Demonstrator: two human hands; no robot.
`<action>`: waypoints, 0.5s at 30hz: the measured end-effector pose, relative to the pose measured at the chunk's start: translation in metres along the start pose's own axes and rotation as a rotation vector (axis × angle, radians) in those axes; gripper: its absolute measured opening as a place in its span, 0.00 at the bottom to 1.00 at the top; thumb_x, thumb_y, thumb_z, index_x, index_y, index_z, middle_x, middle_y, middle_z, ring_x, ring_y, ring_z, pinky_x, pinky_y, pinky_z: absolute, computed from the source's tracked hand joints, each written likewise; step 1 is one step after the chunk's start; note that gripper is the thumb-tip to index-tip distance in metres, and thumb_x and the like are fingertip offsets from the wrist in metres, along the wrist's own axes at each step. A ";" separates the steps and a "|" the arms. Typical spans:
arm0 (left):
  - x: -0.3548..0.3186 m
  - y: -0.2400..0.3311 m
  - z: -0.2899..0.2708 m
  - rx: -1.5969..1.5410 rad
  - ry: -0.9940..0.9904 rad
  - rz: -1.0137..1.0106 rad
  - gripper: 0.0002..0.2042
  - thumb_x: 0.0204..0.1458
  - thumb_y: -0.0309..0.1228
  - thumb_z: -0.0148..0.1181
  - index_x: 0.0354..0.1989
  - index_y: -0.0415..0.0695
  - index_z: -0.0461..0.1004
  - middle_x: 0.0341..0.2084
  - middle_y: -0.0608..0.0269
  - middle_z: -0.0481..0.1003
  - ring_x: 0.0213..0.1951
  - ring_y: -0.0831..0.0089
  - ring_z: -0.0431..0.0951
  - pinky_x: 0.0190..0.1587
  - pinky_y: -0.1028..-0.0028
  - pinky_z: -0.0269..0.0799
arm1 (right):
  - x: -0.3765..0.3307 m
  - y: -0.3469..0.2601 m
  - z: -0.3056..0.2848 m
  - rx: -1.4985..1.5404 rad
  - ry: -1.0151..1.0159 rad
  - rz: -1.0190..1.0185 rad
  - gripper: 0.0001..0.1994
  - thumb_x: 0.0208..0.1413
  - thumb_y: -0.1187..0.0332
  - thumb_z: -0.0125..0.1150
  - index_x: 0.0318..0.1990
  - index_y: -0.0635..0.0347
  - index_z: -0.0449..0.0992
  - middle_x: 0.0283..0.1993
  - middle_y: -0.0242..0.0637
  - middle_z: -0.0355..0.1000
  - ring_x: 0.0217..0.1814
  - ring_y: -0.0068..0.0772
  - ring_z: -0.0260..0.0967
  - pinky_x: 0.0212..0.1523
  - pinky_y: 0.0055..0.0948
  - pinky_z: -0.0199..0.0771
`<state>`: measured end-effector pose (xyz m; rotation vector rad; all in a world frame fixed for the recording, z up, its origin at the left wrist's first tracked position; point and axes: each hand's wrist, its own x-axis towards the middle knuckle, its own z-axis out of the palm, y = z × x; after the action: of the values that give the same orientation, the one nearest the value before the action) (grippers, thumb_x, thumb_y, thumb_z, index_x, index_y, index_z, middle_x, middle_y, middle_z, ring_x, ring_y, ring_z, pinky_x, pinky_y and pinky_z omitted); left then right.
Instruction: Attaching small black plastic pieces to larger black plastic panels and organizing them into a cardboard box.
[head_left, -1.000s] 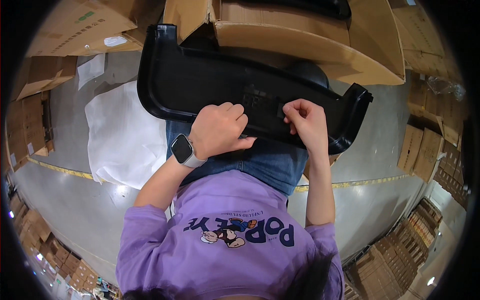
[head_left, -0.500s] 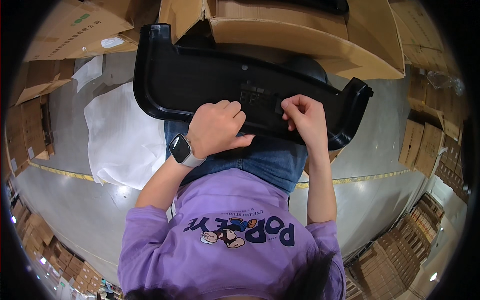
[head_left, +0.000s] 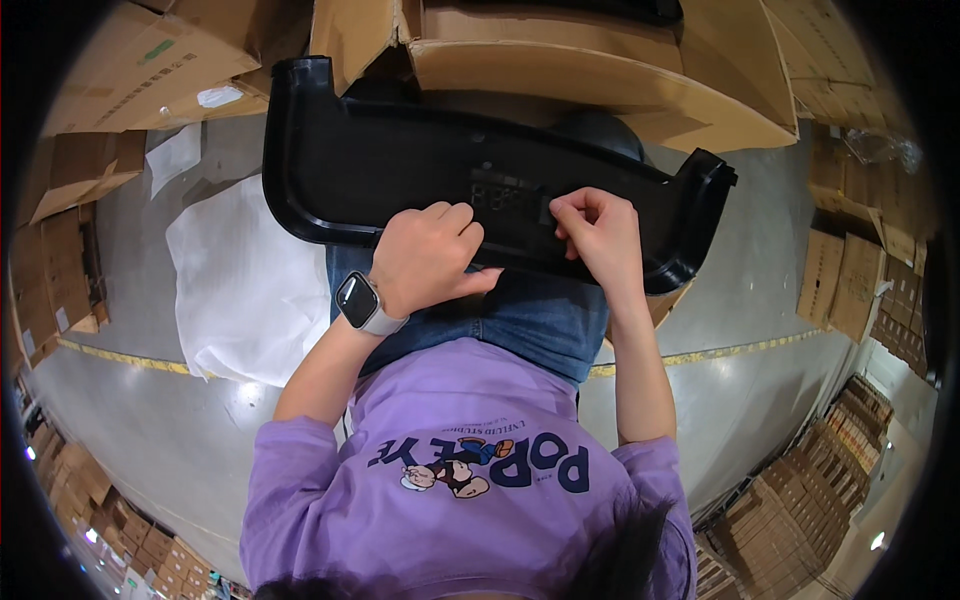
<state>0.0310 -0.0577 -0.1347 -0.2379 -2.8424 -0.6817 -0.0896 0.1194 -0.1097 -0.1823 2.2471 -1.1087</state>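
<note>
A long black plastic panel [head_left: 400, 150] with raised, curved ends lies across my lap, its right end nearer to me. My left hand [head_left: 428, 262], wearing a watch, is closed at its near edge, fingers curled on top and thumb sticking out to the right. Pale outlined marks [head_left: 500, 195] show on the panel's middle, seemingly on a thin clear film. Just right of them, my right hand [head_left: 603, 235] pinches with thumb and index finger at what looks like the film's edge, a small greyish piece; the fingertips partly hide it.
An open cardboard box [head_left: 600, 75] stands right beyond the panel, with a black part [head_left: 640, 8] in it. White sheets [head_left: 235, 280] lie on the floor at left. Stacked cartons [head_left: 835, 280] line both sides. A yellow line [head_left: 730, 352] crosses the floor.
The panel and both hands appear shifted slightly left in the picture. Both hands keep their closed shapes and places on the panel.
</note>
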 end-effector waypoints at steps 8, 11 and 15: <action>-0.001 0.001 0.001 0.017 -0.048 0.006 0.17 0.34 0.45 0.66 0.18 0.45 0.70 0.19 0.64 0.66 0.24 0.70 0.71 0.23 0.73 0.65 | -0.002 -0.003 0.002 -0.143 0.054 -0.037 0.09 0.51 0.68 0.59 0.29 0.66 0.77 0.18 0.35 0.72 0.15 0.22 0.68 0.19 0.20 0.67; -0.001 0.001 0.002 0.025 -0.051 0.016 0.17 0.35 0.46 0.66 0.19 0.45 0.71 0.20 0.65 0.66 0.24 0.70 0.71 0.23 0.73 0.66 | 0.000 -0.002 0.001 -0.167 0.052 -0.049 0.09 0.51 0.67 0.59 0.30 0.66 0.77 0.18 0.34 0.72 0.15 0.22 0.68 0.19 0.21 0.66; -0.001 0.000 0.001 0.039 -0.045 0.016 0.17 0.35 0.46 0.66 0.18 0.44 0.70 0.19 0.65 0.66 0.24 0.70 0.71 0.22 0.74 0.66 | 0.002 -0.002 0.004 -0.387 0.118 -0.169 0.08 0.50 0.63 0.59 0.28 0.58 0.77 0.19 0.36 0.72 0.21 0.34 0.72 0.26 0.28 0.70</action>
<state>0.0317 -0.0568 -0.1357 -0.2724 -2.8903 -0.6249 -0.0890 0.1154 -0.1108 -0.4834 2.5749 -0.7712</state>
